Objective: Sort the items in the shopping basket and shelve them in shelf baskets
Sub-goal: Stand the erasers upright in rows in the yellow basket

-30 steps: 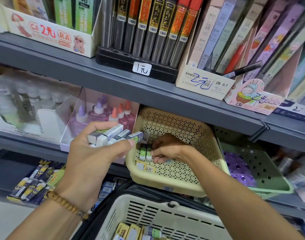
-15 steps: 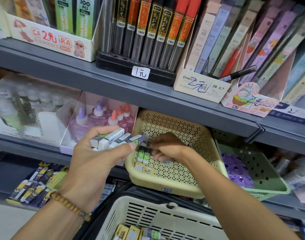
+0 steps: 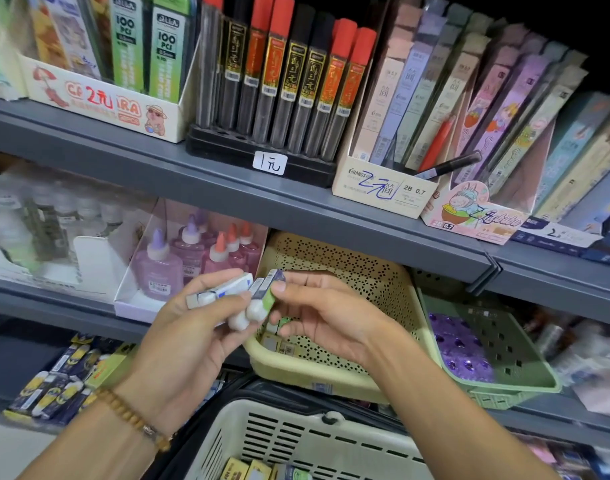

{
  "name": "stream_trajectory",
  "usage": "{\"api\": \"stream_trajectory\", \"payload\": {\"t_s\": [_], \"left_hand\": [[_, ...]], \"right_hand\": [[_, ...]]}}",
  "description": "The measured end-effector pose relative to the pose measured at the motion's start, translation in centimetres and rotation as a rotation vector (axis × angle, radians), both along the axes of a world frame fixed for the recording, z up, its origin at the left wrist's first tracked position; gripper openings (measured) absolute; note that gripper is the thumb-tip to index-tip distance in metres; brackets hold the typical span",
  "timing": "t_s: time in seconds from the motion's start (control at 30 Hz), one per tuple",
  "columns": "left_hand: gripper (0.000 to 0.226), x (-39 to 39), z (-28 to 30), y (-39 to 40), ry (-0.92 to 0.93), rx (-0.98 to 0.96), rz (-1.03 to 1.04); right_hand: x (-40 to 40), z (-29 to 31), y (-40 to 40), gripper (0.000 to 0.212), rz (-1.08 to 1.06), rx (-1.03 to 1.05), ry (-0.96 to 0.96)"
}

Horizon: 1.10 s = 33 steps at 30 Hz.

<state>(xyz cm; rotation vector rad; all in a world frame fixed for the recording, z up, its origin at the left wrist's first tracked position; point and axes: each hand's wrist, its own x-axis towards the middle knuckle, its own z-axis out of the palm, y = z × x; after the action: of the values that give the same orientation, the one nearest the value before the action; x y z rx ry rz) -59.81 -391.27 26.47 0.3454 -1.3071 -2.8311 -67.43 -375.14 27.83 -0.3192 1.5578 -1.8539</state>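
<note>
Left hand (image 3: 189, 337) grips a bundle of small erasers (image 3: 234, 296) while the right hand (image 3: 327, 317) pinches 1 green-sleeved eraser (image 3: 266, 299), just beside the yellow shelf basket (image 3: 393, 306); light, stiff, probably best pinched across its sleeve.

Access to the yellow shelf basket (image 3: 393, 299) is limited from above by the grey upper shelf (image 3: 296, 206), from the left by glue bottles (image 3: 192, 251), and from the right by the touching green basket (image 3: 525, 368).
</note>
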Motion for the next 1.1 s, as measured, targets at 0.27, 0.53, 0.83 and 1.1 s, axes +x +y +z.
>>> {"api": "stream_trajectory", "payload": {"t_s": [0.27,0.53,0.83,1.1], "left_hand": [[0.016,0.0,-0.3,0.3,-0.104,-0.096,0.059],[0.017,-0.1,0.2,0.0,-0.146,0.074,0.046],[0.026,0.1,0.3,-0.1,-0.140,0.068,0.000],[0.025,0.2,0.6,-0.1,-0.136,0.064,-0.003]], "right_hand": [[-2.2,-1.5,2.8,0.026,-0.173,0.120,0.049],[-6.0,-5.0,4.8,0.014,-0.220,0.683,0.002],[-7.0,-6.1,3.7,0.046,-0.160,0.757,0.067],[-6.1,-5.5,6.0,0.039,-0.193,0.614,-0.026]]}}
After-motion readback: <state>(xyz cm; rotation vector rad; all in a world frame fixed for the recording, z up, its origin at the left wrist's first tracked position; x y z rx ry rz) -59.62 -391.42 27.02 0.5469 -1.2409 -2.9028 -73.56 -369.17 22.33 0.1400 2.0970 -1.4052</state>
